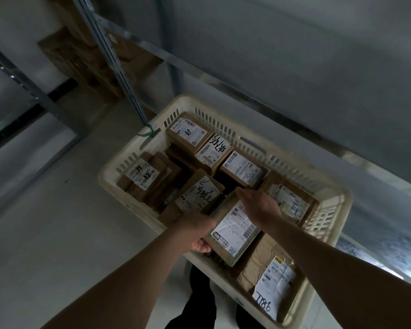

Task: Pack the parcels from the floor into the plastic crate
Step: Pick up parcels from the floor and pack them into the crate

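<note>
A cream plastic crate [328, 224] stands on the floor and holds several brown cardboard parcels with white labels. I hold one labelled parcel [235, 230] tilted over the crate's near middle. My left hand [197, 231] grips its near left edge, thumb underneath. My right hand [259, 205] grips its far right corner from above. Other parcels lie around it: one marked in black pen [199, 193] to the left, one [292, 203] to the right, and a crumpled one [268, 274] nearer me.
A metal shelf frame [119, 58] rises at the crate's far left corner, with cardboard boxes [86, 67] behind it. A grey shelf board [318, 67] overhangs the crate's far side. Pale floor [57, 222] lies to the left. My dark trouser legs [199, 302] stand below the crate.
</note>
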